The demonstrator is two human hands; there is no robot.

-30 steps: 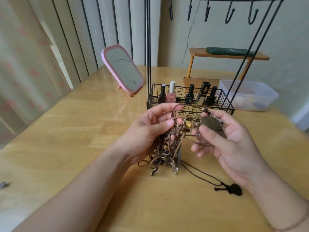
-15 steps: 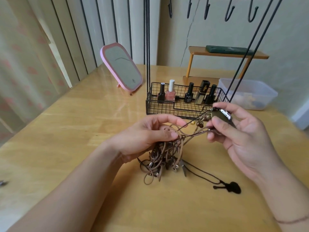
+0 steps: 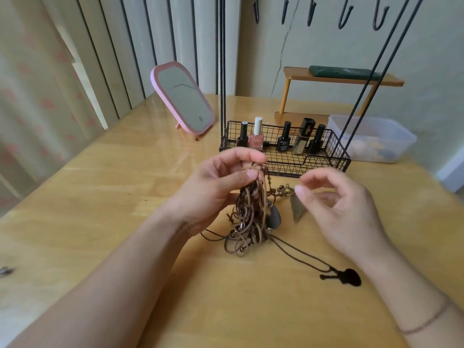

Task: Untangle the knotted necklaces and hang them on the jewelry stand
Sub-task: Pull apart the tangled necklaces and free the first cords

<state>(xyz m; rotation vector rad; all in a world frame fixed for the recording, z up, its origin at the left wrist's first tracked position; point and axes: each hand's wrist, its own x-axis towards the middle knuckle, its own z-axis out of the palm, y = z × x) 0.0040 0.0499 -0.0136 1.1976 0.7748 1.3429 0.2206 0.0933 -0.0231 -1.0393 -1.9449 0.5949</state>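
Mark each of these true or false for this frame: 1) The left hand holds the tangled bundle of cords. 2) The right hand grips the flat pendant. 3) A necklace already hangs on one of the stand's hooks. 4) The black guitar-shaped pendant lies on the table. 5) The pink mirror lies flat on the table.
1) True: the left hand pinches the top of the cord bundle.
2) False: the right hand is open and blurred; the flat pendant dangles beside its fingertips.
3) False: the hooks in view are bare.
4) True: the guitar-shaped pendant rests on the table.
5) False: the pink mirror stands tilted.
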